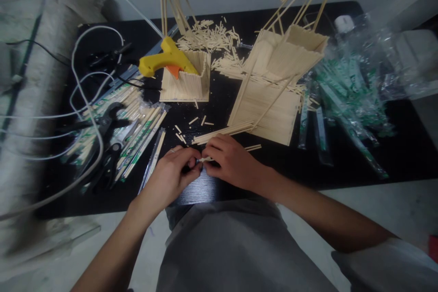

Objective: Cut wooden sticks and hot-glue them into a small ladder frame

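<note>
My left hand (173,172) and my right hand (230,162) meet at the near edge of the black table (342,159). Both are closed in a pinch on a short wooden stick (204,159) held between their fingertips. Just beyond the fingers lies a small bundle of long sticks (222,131). A few short cut pieces (193,121) are scattered in front of it.
A yellow glue gun (167,59) rests on a small stick panel (186,84). A larger stick structure (273,82) stands right of centre. Pliers (102,121), scissors (111,164), wrapped chopsticks (140,139) and white cables (80,86) lie left; empty green wrappers (349,96) lie right.
</note>
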A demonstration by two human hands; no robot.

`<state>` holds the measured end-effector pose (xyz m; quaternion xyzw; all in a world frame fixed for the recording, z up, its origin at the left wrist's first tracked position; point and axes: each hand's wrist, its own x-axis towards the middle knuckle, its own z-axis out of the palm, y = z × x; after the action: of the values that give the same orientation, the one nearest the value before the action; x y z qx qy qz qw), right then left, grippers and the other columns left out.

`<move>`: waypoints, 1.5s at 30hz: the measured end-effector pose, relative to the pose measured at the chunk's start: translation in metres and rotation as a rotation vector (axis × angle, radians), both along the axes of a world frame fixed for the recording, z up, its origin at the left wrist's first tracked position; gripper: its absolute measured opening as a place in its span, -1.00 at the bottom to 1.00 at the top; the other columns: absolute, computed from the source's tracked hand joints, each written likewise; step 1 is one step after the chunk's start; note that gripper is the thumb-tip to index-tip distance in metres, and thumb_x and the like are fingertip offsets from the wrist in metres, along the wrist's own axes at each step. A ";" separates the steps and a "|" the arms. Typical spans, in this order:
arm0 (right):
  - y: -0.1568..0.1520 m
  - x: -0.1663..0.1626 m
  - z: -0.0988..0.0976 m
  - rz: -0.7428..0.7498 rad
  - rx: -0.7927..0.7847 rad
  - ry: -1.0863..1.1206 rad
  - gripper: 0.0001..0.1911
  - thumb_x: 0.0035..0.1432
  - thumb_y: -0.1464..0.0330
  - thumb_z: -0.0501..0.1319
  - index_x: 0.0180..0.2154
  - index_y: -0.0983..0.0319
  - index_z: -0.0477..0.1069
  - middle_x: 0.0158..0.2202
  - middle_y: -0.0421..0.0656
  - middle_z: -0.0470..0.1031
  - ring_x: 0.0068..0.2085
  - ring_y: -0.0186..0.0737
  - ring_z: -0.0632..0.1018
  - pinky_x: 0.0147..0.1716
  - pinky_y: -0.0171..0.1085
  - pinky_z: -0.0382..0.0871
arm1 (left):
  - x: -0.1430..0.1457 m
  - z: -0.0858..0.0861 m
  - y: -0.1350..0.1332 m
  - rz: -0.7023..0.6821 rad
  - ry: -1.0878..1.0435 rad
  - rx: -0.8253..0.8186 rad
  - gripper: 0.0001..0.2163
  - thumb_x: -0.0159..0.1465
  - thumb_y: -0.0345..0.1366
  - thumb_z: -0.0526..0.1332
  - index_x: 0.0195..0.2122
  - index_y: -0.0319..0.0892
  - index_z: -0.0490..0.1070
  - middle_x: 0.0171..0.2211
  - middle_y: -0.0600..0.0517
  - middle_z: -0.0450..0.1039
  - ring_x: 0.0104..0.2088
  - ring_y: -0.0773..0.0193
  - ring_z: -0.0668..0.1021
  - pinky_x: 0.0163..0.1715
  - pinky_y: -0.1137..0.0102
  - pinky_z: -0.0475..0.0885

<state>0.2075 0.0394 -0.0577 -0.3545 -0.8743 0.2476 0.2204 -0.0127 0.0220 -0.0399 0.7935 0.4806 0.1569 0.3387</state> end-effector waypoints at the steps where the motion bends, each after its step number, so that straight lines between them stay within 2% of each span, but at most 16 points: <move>1: 0.000 0.000 0.000 -0.004 -0.003 0.006 -0.99 0.30 0.48 0.31 -0.24 0.29 0.51 -0.23 -0.04 0.52 -0.12 -0.03 0.46 -0.03 -0.10 0.39 | 0.000 0.000 0.000 0.003 -0.003 0.002 -0.98 0.39 -0.35 0.26 -0.19 -0.11 0.47 -0.39 0.12 0.38 -0.32 0.26 0.47 -0.30 0.39 0.35; 6: 0.000 0.000 0.000 -0.004 0.011 0.004 -0.98 0.30 0.49 0.31 -0.25 0.31 0.52 -0.24 -0.04 0.51 -0.14 -0.04 0.46 -0.06 -0.10 0.39 | 0.003 -0.001 -0.002 0.036 -0.009 0.029 -0.93 0.37 -0.37 0.26 -0.14 -0.09 0.47 -0.38 0.12 0.38 -0.32 0.28 0.49 -0.30 0.40 0.36; 10: 0.000 -0.001 0.001 0.001 0.014 -0.010 -0.98 0.30 0.49 0.32 -0.23 0.33 0.55 -0.23 -0.03 0.52 -0.13 -0.03 0.47 -0.05 -0.10 0.39 | 0.002 0.001 -0.005 0.059 -0.013 0.044 -0.85 0.31 -0.41 0.25 -0.11 -0.11 0.40 -0.35 0.12 0.38 -0.32 0.29 0.50 -0.32 0.42 0.37; 18: 0.000 -0.001 0.000 -0.007 0.014 0.011 -0.98 0.31 0.48 0.31 -0.24 0.28 0.52 -0.23 -0.05 0.52 -0.13 -0.05 0.46 -0.05 -0.11 0.39 | 0.002 0.001 -0.005 0.033 0.006 0.053 -0.97 0.38 -0.38 0.23 -0.21 -0.11 0.40 -0.36 0.10 0.37 -0.30 0.26 0.47 -0.29 0.40 0.35; 34: 0.002 -0.001 -0.002 0.007 0.002 0.008 -0.95 0.29 0.49 0.31 -0.27 0.26 0.51 -0.24 -0.08 0.53 -0.15 -0.08 0.45 -0.08 -0.13 0.36 | 0.003 0.008 0.001 -0.020 0.004 -0.006 -0.96 0.37 -0.39 0.21 -0.25 -0.13 0.41 -0.37 0.08 0.40 -0.30 0.23 0.46 -0.30 0.37 0.34; 45: 0.001 0.000 -0.004 -0.019 0.001 0.073 -0.96 0.29 0.49 0.33 -0.26 0.26 0.53 -0.24 -0.08 0.55 -0.14 -0.07 0.49 -0.06 -0.13 0.40 | 0.004 0.001 -0.002 0.071 -0.013 0.026 -0.96 0.33 -0.38 0.25 -0.23 -0.11 0.44 -0.39 0.11 0.39 -0.32 0.27 0.48 -0.32 0.40 0.36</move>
<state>0.2075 0.0402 -0.0617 -0.3533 -0.8624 0.2577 0.2548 -0.0090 0.0199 -0.0388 0.7791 0.5042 0.1804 0.3258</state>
